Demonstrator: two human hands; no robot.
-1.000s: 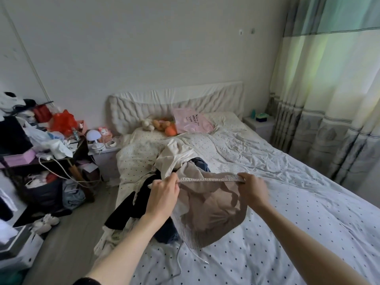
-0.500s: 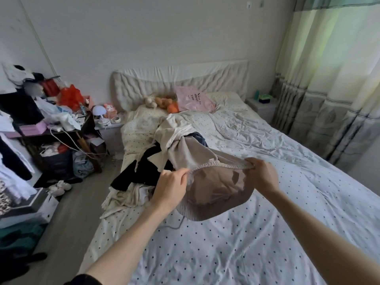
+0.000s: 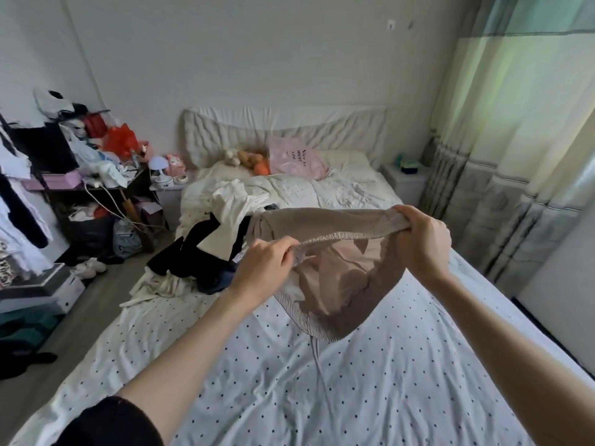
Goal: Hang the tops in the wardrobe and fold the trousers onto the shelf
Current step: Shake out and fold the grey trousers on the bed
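Polka-dot bed sheet (image 3: 370, 381) forms the work surface. Fingers of the left hand (image 3: 269, 268) pinch the elastic waistband of one beige pair of trousers (image 3: 341, 278); fingers of the right hand (image 3: 421, 239) are curled tight round the waistband's other end. Both hands hold the garment above the sheet (legs hang bunched below). Behind the left hand lies one pile of clothes (image 3: 209, 249), black and cream. One pink pillow (image 3: 294, 157) rests at the headboard. One cluttered rack (image 3: 64, 175) stands left.

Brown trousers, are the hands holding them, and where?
Yes. Both hands hold the brown trousers by the stretchy waistband: the left hand pinches one end and the right hand grips the other, above the bed.
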